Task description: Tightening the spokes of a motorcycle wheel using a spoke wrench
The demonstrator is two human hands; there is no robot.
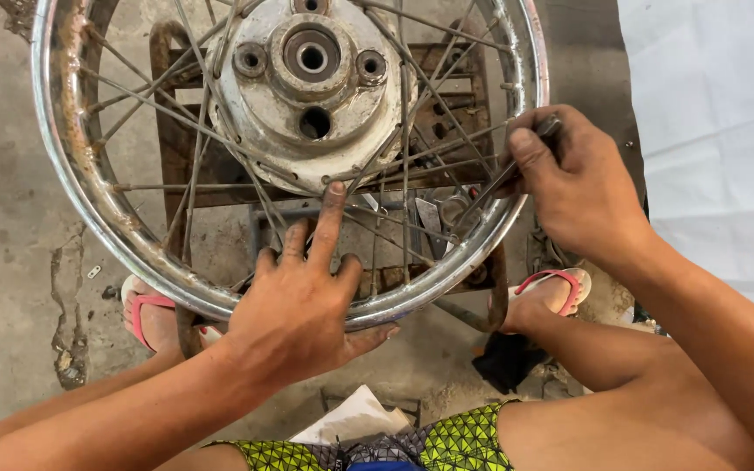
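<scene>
Resting flat on the chrome rim (pixel 98 209) of a spoked wheel (pixel 220 174): left hand (pixel 307 301), fingers spread, index finger reaching a spoke near the hub (pixel 311 83). Right hand (pixel 573 187) pinched shut on a thin metal tool (pixel 517 166) at the rim's right side. Wheel sits on a rusty stand (pixel 167 166) over concrete floor (pixel 10 262).

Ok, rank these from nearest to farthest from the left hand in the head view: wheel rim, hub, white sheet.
From the left hand:
1. Wheel rim: under the palm, touching.
2. Hub: just above the fingertips, at the wheel's centre.
3. White sheet: far right.
</scene>
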